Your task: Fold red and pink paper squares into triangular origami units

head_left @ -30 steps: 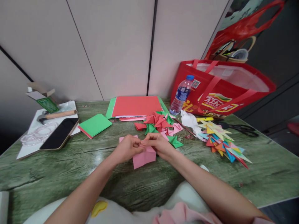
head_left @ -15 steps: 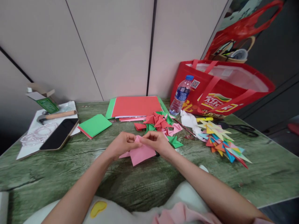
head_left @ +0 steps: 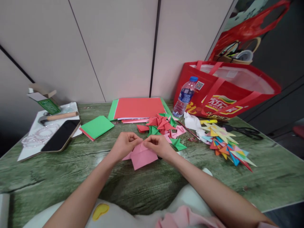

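Note:
A sheet of pink paper (head_left: pixel 143 157), partly folded, is pinched along its top edge by both hands. My left hand (head_left: pixel 125 144) is closed on the upper left of it, thumb against forefinger. On the upper right, my right hand (head_left: pixel 159 145) grips it the same way, fingertips close to the left ones. Another bit of pink paper shows under the left hand; whether it is the same sheet I cannot tell. Just beyond my right hand lies a pile of folded red, green and pink paper pieces (head_left: pixel 162 123).
Behind are large red and green sheets (head_left: pixel 140 107); small green sheets (head_left: pixel 97 127) lie left. Farther left are a phone (head_left: pixel 61 136), a hammer (head_left: pixel 59 117) and a box (head_left: pixel 48 103). Rightward stand a bottle (head_left: pixel 185 96), a red bag (head_left: pixel 220 88), multicoloured folded pieces (head_left: pixel 225 144) and scissors (head_left: pixel 244 130).
The pink paper's top edge has tipped, and its raised peak between the fingertips looks flatter. Both hands keep their pinch, with the fingers slightly shifted. The view has moved a little.

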A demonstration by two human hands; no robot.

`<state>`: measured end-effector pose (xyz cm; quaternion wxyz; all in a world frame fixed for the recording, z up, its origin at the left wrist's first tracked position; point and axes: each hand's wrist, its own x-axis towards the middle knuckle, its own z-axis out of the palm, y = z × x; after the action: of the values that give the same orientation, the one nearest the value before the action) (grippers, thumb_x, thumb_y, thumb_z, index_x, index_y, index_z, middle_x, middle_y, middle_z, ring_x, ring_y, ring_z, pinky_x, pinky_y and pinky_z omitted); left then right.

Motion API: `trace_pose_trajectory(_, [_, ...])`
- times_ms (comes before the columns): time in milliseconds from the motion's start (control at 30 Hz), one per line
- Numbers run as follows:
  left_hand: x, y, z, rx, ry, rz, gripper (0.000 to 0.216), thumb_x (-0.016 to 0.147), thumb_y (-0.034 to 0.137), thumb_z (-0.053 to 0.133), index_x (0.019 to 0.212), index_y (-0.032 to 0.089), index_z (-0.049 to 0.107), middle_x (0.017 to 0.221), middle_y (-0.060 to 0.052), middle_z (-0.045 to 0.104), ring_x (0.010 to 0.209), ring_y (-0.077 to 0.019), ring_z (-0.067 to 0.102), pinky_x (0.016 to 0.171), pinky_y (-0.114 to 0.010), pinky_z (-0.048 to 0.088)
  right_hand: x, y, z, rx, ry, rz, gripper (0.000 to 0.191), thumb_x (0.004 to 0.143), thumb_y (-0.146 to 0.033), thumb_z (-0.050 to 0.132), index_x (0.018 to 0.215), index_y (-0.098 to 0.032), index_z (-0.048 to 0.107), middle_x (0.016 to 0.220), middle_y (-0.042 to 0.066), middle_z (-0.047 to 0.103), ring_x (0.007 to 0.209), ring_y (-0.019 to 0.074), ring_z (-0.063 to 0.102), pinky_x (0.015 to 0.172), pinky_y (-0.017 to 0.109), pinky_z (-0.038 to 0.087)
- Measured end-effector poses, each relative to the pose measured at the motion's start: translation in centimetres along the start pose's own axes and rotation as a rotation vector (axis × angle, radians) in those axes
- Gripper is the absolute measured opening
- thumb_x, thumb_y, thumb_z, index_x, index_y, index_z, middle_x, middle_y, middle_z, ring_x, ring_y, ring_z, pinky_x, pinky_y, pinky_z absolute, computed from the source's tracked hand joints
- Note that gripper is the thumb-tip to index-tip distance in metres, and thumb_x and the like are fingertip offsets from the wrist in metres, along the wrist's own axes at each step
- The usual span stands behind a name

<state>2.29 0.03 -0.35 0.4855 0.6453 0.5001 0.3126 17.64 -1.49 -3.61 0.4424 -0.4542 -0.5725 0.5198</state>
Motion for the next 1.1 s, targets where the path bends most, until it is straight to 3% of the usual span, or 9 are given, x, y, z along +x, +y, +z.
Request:
trace_pose_trajectory(333, [1.1, -1.0, -2.5, -0.101, 0.153, 0.011, 0.024, 0.060, 0.034, 0.066, 0.059, 0.011, 0.059, 0.048, 0.002, 0.054, 0.041, -0.0071, 0.044, 0.039, -0.017, 0.033, 0.4, 0.3, -0.3, 0.058, 0.122, 0.079, 0.008, 0.061, -0.017, 0.052, 0.053, -0.016, 0.054, 0.048, -0.005, 0.049, 0.043, 0.0074, 0.042, 0.043, 0.020, 0.034])
trace_pose_trajectory(500, [1.0, -0.4, -3.4, -0.214, 0.295, 0.049, 0.025, 0.060, 0.035, 0.067, 0.063, 0.011, 0.058, 0.052, 0.001, 0.056, 0.045, -0.0081, 0.048, 0.045, -0.020, 0.041, 0.5, 0.2, -0.3, 0.198, 0.195, 0.005, 0.015, 0.065, -0.030, 0.058, 0.073, -0.017, 0.058, 0.065, -0.001, 0.056, 0.058, 0.0112, 0.052, 0.048, 0.021, 0.044])
trace_pose_trajectory(633, [0.5, 0.3, -2.4, -0.194, 0.223, 0.139, 0.020, 0.065, 0.033, 0.064, 0.067, 0.013, 0.061, 0.057, 0.001, 0.058, 0.052, -0.0098, 0.051, 0.052, -0.021, 0.044, 0.1, -0.3, -0.1, 0.179, 0.154, -0.123, 0.026, 0.064, -0.030, 0.064, 0.086, -0.019, 0.057, 0.081, 0.002, 0.060, 0.073, 0.0143, 0.056, 0.061, 0.025, 0.048])
trace_pose_trajectory(833, [-0.2, 1.5, -1.9, 0.025, 0.163, 0.319, 0.015, 0.068, 0.028, 0.062, 0.065, 0.014, 0.066, 0.067, -0.003, 0.063, 0.065, -0.0137, 0.055, 0.059, -0.022, 0.044, -0.4, -0.8, -0.2, 0.022, 0.280, -0.233, 0.011, 0.068, -0.028, 0.062, 0.070, -0.017, 0.060, 0.069, 0.002, 0.061, 0.066, 0.0151, 0.056, 0.063, 0.027, 0.046])
trace_pose_trajectory(1000, [-0.6, 1.7, -1.8, -0.009, 0.038, 0.231, 0.022, 0.069, 0.030, 0.062, 0.082, 0.014, 0.067, 0.059, -0.002, 0.065, 0.049, -0.0119, 0.056, 0.047, -0.022, 0.046, -0.7, -1.0, -0.4, -0.105, 0.311, -0.359, 0.006, 0.072, -0.024, 0.058, 0.071, -0.019, 0.061, 0.071, 0.003, 0.061, 0.069, 0.0158, 0.057, 0.066, 0.028, 0.047])
trace_pose_trajectory(1100, [-0.7, 1.5, -1.3, -0.119, -0.035, 0.203, 0.024, 0.068, 0.028, 0.063, 0.086, 0.013, 0.067, 0.069, -0.005, 0.069, 0.060, -0.0166, 0.063, 0.056, -0.027, 0.053, -0.9, -1.1, -0.4, -0.197, 0.320, -0.445, 0.005, 0.073, -0.021, 0.057, 0.072, -0.020, 0.062, 0.072, 0.003, 0.061, 0.070, 0.0158, 0.057, 0.067, 0.028, 0.046])
